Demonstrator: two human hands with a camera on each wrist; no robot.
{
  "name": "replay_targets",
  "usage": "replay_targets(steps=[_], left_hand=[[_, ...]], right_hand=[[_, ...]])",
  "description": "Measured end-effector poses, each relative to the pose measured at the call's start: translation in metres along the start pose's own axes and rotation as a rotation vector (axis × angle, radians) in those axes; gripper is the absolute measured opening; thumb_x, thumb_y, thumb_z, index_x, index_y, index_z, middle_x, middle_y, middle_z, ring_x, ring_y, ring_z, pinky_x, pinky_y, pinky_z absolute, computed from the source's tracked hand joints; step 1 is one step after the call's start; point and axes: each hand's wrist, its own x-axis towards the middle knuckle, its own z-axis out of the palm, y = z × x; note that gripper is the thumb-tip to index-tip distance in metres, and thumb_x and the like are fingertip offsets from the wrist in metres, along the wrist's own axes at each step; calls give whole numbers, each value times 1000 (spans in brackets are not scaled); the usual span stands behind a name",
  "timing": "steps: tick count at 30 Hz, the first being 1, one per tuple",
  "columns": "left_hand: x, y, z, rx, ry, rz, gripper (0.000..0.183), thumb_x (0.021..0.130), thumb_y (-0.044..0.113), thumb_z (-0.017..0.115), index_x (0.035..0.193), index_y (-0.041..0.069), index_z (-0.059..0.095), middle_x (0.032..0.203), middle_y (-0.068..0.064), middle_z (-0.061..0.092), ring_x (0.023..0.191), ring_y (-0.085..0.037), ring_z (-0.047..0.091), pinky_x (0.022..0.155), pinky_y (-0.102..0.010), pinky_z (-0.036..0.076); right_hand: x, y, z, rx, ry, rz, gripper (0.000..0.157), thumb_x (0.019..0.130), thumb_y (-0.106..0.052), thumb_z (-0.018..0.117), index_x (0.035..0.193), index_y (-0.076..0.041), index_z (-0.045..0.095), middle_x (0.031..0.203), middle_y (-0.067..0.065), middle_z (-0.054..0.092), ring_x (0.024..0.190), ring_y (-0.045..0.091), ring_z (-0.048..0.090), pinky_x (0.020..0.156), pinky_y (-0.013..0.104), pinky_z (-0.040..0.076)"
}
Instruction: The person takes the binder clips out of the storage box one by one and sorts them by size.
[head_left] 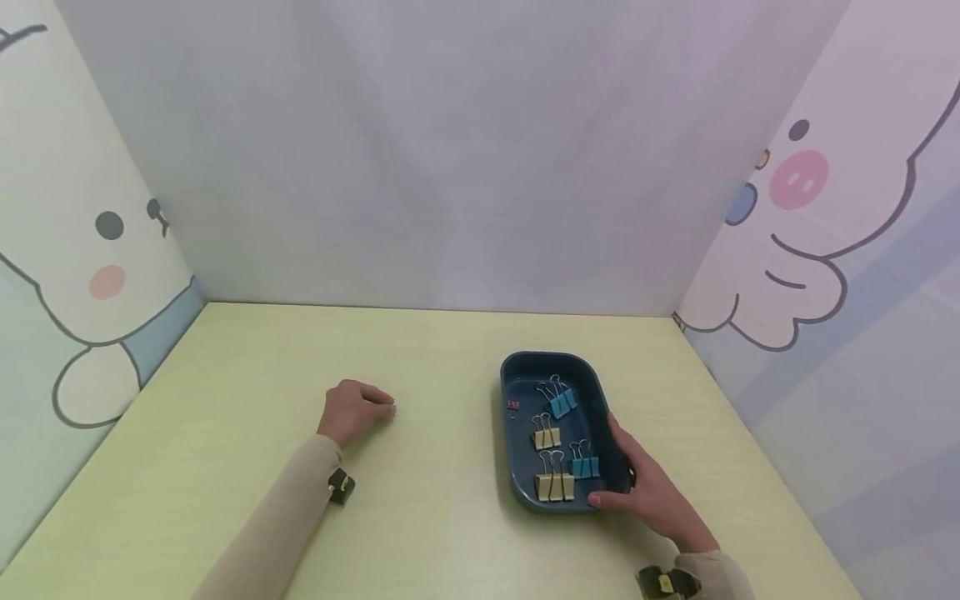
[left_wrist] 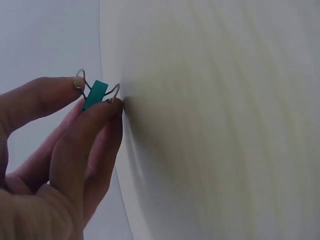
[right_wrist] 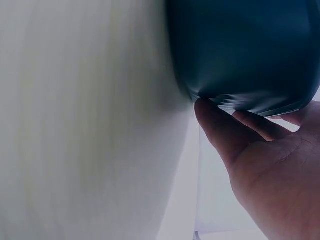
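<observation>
Teal and small, a binder clip (left_wrist: 95, 94) is pinched by its wire handles in the left hand (head_left: 356, 412), between the table's (head_left: 435, 467) left edge and a dark blue tray (head_left: 542, 367). The right hand (head_left: 654, 492) grips the tray, covering its near right corner; inside lie two yellow clips (head_left: 554, 487), two blue clips (head_left: 585, 467) and, by the left edge, a pink clip (head_left: 513, 405).

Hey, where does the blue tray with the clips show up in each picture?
Head: blue tray right of centre, held by the right hand.
Left wrist: not in it.
Right wrist: blue tray at upper right, above the hand.
Shared landmark: the pale tabletop, in all three.
</observation>
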Motion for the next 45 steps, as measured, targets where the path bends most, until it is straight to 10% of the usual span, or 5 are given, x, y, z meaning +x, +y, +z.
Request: replay_targets(steps=[45], left_hand=[[-9,0,-19,145,-27,6,15,84,16,73,93,8,80,103,-14,78,102,-29,67,89,-48,53]], right_hand=[[-1,1,1,-6,4,-4,115,79,-28,84,163,-24,6,167,24,14,146,51,28,112,71,33]])
